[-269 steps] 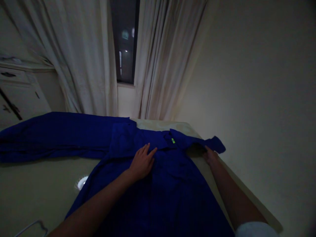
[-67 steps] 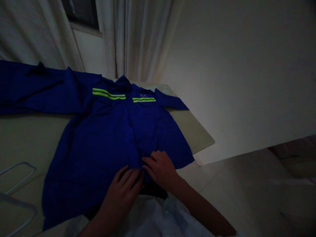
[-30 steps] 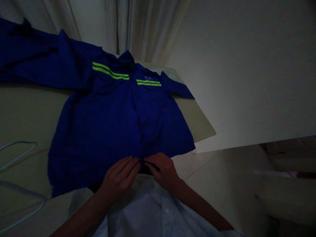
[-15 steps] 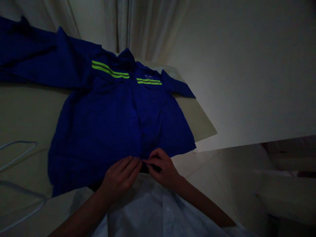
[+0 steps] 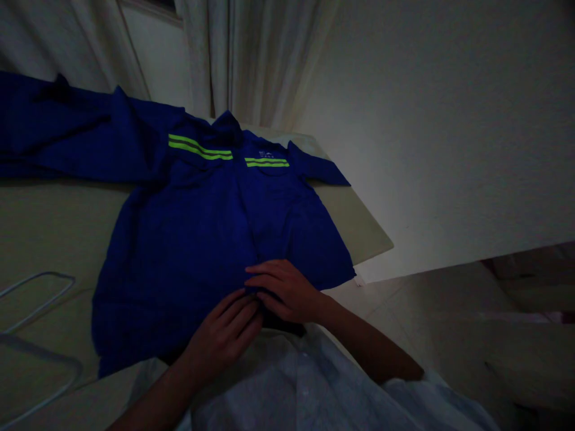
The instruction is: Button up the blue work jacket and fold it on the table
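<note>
A dark blue work jacket point(image 5: 202, 221) with yellow-green reflective stripes across the chest lies spread front side up, its collar away from me. At the bottom of its front opening, my left hand point(image 5: 229, 329) has its fingers closed on the hem from the left. Close against it, my right hand point(image 5: 285, 290) grips the same edge of cloth from the right, with its upper fingers reaching over the front. The fingertips nearly meet. Whatever small part of the jacket lies between them is hidden, and the light is dim.
The jacket lies on a pale table point(image 5: 49, 233) whose right corner sticks out past the sleeve. A white cord or wire loop point(image 5: 49, 287) lies at the left. Curtains point(image 5: 269, 60) hang behind, and a plain wall point(image 5: 440, 137) stands at the right above a tiled floor point(image 5: 381, 311).
My right hand has moved slightly left and up, its fingers now stretched further over the jacket's front edge. My left hand stays at the hem. The view has tilted up a little.
</note>
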A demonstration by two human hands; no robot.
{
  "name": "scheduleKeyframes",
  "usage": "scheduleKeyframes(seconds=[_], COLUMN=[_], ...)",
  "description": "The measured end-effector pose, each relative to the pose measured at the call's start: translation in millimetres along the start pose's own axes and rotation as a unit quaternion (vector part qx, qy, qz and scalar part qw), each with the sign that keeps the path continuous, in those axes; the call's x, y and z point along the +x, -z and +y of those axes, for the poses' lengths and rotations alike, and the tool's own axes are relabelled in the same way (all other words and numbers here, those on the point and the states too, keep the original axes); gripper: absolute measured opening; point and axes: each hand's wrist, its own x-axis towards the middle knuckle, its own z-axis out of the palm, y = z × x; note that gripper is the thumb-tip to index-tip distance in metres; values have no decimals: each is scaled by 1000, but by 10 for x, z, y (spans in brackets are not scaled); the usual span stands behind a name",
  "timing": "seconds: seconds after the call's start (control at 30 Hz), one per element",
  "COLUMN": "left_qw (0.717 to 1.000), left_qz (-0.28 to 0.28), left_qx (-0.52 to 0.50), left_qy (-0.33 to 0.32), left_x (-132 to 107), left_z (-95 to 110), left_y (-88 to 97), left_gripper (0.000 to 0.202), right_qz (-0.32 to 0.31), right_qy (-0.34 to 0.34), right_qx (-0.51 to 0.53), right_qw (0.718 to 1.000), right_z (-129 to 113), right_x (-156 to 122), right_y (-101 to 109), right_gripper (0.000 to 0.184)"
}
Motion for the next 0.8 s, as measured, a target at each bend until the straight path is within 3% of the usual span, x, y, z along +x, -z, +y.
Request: scheduleKeyframes(seconds=[0.17,0.33,0.53,0.8], left_qw=[1000,998,992,990], left_qz=[-8,-29,-67,-79], left_qx=[-23,-35,-48,-61], left_qy=[9,53,98,103], left_x=[-69,-49,44,79], left_z=[28,70,88,38], left_y=[7,-14,-84,-146], left_gripper=[29,31,13,13], right_qz=[-65,-113,-159,-205], right_qy=[-54,-104,-62,-33], right_qx=[-124,-119,-143,-203], right_qw=[989,981,975,957], right_z=[150,181,152,100], right_x=[244,248,304,395], right_y=[144,238,288,304], right_gripper=[25,19,10,17])
